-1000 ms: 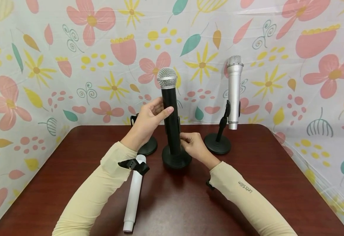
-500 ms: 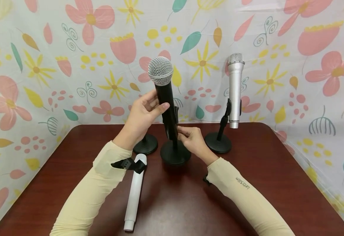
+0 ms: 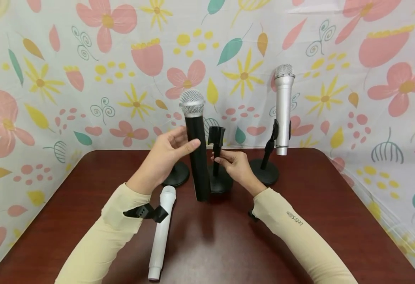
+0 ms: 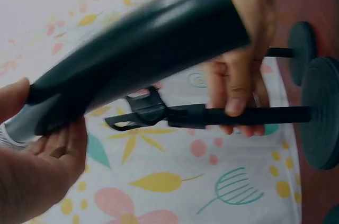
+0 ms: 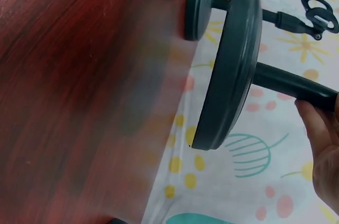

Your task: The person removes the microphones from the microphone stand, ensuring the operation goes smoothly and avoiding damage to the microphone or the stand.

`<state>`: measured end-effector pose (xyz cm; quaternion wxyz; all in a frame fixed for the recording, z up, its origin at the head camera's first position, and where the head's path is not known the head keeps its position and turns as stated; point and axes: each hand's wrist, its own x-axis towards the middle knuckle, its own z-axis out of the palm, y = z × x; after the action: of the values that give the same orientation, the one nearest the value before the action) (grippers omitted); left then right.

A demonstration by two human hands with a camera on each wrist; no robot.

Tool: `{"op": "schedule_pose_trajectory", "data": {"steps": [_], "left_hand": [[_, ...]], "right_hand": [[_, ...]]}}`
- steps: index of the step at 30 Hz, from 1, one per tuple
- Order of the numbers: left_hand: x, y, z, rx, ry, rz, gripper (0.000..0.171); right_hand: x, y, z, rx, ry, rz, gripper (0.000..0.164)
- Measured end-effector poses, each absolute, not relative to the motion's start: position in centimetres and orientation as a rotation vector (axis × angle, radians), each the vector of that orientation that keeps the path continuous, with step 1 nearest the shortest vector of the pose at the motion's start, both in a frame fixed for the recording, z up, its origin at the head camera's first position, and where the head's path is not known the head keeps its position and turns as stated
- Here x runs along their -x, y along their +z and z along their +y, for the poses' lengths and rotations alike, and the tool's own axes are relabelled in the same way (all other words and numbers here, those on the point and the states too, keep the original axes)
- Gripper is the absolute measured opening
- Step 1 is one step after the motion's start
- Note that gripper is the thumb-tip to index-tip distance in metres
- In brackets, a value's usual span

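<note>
Lifted out of the clip point(image 3: 216, 136) since the earlier frame: black microphone point(image 3: 200, 167), gripped by the left hand point(image 3: 162, 159) above the worktop point(image 3: 228, 248). Black stand point(image 3: 216, 167), just beside: stem pinched by the right hand point(image 3: 237, 166), presumably for steadiness.

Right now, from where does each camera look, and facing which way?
Head: worn on head, facing forward and down at black mic; left hand, right hand, sleeves show.
Left wrist: worn there, facing black mic and held stand; both hands show.
Right wrist: worn there, facing held stand and table; right hand shows partly.
Shared: wrist views show held stand, cloth, right hand.
</note>
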<state>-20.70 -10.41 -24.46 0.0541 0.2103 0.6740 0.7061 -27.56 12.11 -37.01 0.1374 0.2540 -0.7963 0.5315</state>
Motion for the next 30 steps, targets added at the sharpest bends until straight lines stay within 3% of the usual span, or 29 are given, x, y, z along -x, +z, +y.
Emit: {"op": "schedule_pose_trajectory", "data": {"steps": [5, 17, 30], "left_hand": [[20.5, -25.7, -10.4, -0.477, 2.01, 2.16, 0.053], [21.0, -29.2, -11.4, -0.302, 1.723, 2.309, 0.043], [20.9, -33.1, -11.0, -0.213, 1.53, 2.31, 0.032]], "right_hand": [[27.6, -37.5, 12.1, -0.743, 1.532, -2.323, 0.029], [25.7, -34.8, 11.2, -0.76, 1.484, -2.357, 0.026], [29.8, -37.7, 11.7, -0.769, 1.537, -2.288, 0.022]]}}
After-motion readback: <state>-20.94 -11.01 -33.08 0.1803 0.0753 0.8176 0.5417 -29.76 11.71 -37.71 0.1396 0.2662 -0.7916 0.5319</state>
